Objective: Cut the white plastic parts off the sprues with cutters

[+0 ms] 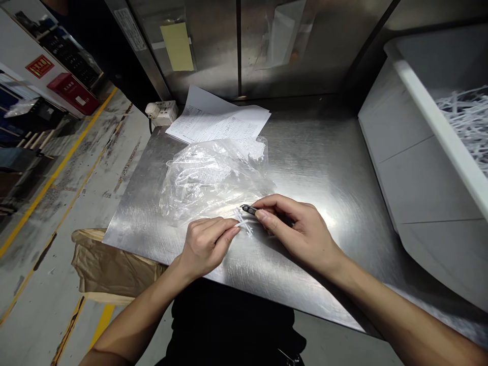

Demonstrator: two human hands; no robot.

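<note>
Partway through one white branched piece (pixel 245 224), its side arms on.
Above the worktop (pixel 312 147), my left hand (pixel 211 245) pinches it; my right hand (pixel 295 227) grips a small dark tool (pixel 249 209), tip just beside it. White bits (pixel 215 172) in the clear bag (pixel 181 195) look finished; whether the bin's (pixel 404 152) white strands (pixel 473 122) are waiting or waste, I can't tell.
</note>
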